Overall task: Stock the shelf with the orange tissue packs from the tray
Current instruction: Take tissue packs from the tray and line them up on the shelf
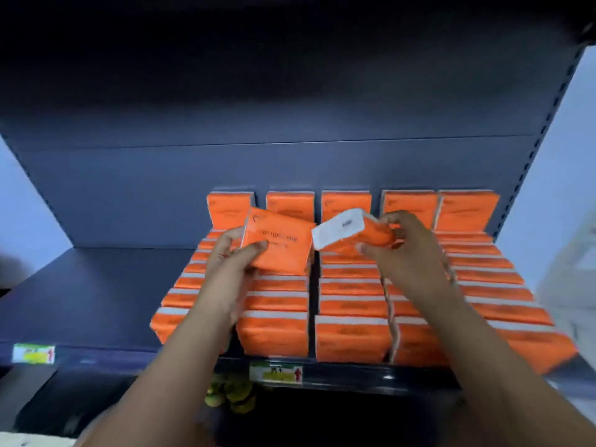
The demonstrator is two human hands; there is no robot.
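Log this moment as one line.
left hand grips left pack | right hand grips right pack | both over rows on shelf

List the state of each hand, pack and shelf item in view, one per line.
Left hand: grips left pack, orange face toward camera.
Right hand: grips right pack, tilted, white end showing.
Shelved packs: standing upright in rows.
Price label: fixed on shelf edge.

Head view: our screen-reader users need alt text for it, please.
The left hand holds an orange tissue pack and the right hand a second pack, above rows of orange packs on a dark blue shelf. Price labels sit on its front edge.
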